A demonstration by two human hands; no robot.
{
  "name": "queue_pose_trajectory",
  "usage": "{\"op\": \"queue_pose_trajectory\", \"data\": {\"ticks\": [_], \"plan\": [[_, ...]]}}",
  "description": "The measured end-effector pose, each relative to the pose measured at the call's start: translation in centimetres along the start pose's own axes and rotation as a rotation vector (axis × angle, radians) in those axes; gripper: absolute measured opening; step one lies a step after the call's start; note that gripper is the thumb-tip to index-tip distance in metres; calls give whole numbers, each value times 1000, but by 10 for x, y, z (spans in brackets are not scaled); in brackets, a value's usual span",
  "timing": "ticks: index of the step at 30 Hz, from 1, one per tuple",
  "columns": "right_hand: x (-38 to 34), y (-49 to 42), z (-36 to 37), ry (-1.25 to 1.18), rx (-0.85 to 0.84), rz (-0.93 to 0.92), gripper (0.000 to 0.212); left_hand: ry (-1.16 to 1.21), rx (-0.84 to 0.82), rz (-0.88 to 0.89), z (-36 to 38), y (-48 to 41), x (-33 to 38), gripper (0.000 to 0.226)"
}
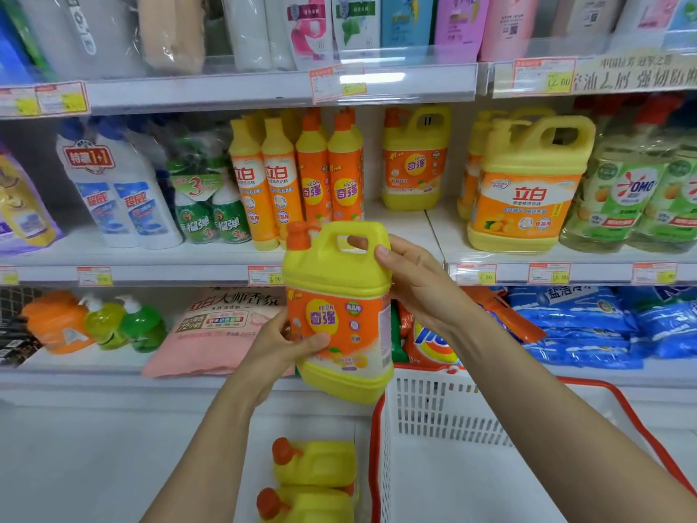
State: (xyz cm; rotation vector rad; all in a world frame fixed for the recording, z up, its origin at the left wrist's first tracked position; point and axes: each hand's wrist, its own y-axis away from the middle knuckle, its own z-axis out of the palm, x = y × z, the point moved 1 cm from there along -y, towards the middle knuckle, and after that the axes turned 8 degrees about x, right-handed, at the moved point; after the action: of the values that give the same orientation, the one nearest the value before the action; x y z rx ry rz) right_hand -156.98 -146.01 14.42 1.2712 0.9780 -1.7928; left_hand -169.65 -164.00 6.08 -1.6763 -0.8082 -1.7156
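A yellow detergent jug with an orange cap and orange label is held upright in the air in front of the shelves. My right hand grips its handle at the top, a fingertip showing through the handle hole. My left hand holds the jug's lower left side, thumb across the label. Two more yellow jugs with orange caps stand on the white ledge below. A same-labelled jug stands on the middle shelf behind.
A white shopping basket with red rim and handle hangs at lower right. Shelves hold dish-soap bottles, a large yellow jug, white cleaner bottles, a pink bag and blue bags.
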Motion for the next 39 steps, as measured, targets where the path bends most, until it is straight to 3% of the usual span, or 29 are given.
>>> {"op": "queue_pose_trajectory", "data": {"ticks": [5, 11, 17, 20, 24, 29, 34, 39], "plan": [[9, -5, 2, 106, -22, 6, 44, -59, 33, 33, -5, 4, -6, 97], [17, -10, 3, 331, 37, -2, 27, -247, 218, 113, -22, 2, -12, 82], [44, -19, 19, 777, -85, -103, 23, -402, 220, 47, -46, 3, -48, 87], [79, -21, 34, 825, -108, -109, 24, -418, 229, 17, -58, 5, -72, 79], [132, -19, 35, 787, -43, 19, 22, -422, 259, 21, -73, -1, -86, 60], [196, -11, 28, 807, -42, 177, 16, -203, 156, -244, -70, 4, -117, 51], [241, -6, 21, 896, -102, 272, 24, -292, 186, -386, -70, 8, -147, 25], [267, -5, 13, 964, -169, 366, 30, -368, 173, -401, -69, 3, -160, 20]]}}
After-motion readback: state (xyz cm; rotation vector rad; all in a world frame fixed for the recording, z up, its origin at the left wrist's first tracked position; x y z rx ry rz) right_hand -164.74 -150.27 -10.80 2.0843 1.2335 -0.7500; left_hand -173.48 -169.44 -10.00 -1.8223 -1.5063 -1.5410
